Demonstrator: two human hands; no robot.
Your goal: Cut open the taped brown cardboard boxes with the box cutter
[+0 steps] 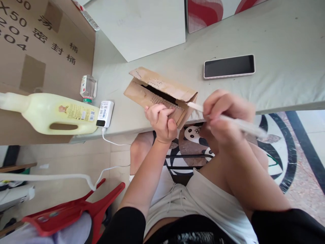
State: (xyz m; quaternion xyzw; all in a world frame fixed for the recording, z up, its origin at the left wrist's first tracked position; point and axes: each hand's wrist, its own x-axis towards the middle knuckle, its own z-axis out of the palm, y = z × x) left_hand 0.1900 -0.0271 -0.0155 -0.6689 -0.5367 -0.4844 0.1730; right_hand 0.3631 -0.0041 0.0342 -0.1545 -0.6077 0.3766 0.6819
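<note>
A small brown cardboard box point(162, 96) with a dark opening along its top lies tilted over the table's near edge. My left hand point(162, 122) is closed on its near side, fingers curled over the front. To the right, my right hand point(227, 113) is closed around a thin whitish stick point(195, 107), which looks wrapped in clear plastic. The stick's left tip is by the box's right end; whether the two touch I cannot tell. Its right end is smeared by motion, and its middle is hidden in my fingers.
A phone point(230, 66) lies on the table point(279, 40). White point(152, 27) and red-patterned boxes point(205, 13) stand at the back. Leftward are a pale yellow jug point(63, 113), a small clear bottle point(88, 87), a white charger point(105, 113) with its cable, and a large carton point(58, 20). A red chair point(76, 210) stands below.
</note>
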